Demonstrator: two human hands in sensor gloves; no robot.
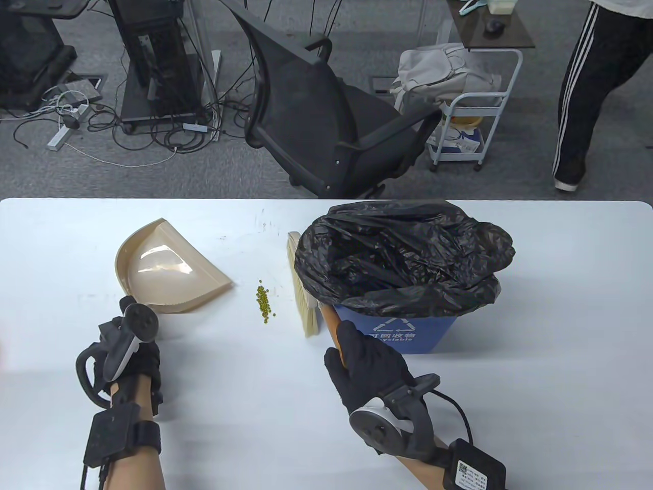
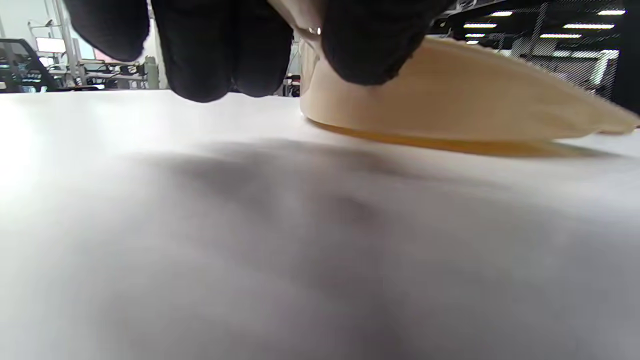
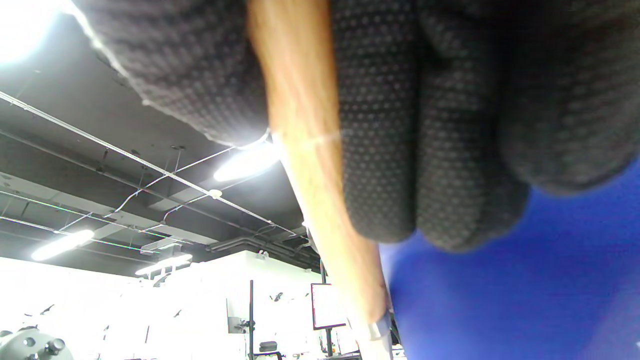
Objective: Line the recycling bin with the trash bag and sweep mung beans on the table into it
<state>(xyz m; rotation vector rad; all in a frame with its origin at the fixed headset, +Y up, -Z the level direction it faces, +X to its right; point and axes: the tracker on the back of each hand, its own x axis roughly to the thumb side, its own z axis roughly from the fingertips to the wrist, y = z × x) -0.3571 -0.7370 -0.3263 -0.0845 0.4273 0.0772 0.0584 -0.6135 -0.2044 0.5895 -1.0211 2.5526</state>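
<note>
A blue recycling bin [image 1: 408, 332] stands right of centre, lined with a black trash bag [image 1: 403, 255] folded over its rim. A small heap of green mung beans [image 1: 262, 304] lies on the white table [image 1: 535, 383]. Just right of the beans, a brush [image 1: 302, 286] rests its pale bristles on the table, against the bin. My right hand [image 1: 365, 365] grips the brush's wooden handle [image 3: 320, 190], close to the blue bin wall [image 3: 525, 300]. A beige dustpan [image 1: 163, 265] lies left of the beans. My left hand [image 1: 133, 332] holds its near end, fingers [image 2: 225, 50] curled over the dustpan [image 2: 450, 100].
Beyond the table's far edge stand a black office chair [image 1: 326, 117] and a white cart [image 1: 474, 127] with a backpack on it. A person's legs [image 1: 581, 102] are at the far right. Cables lie on the floor at the back left.
</note>
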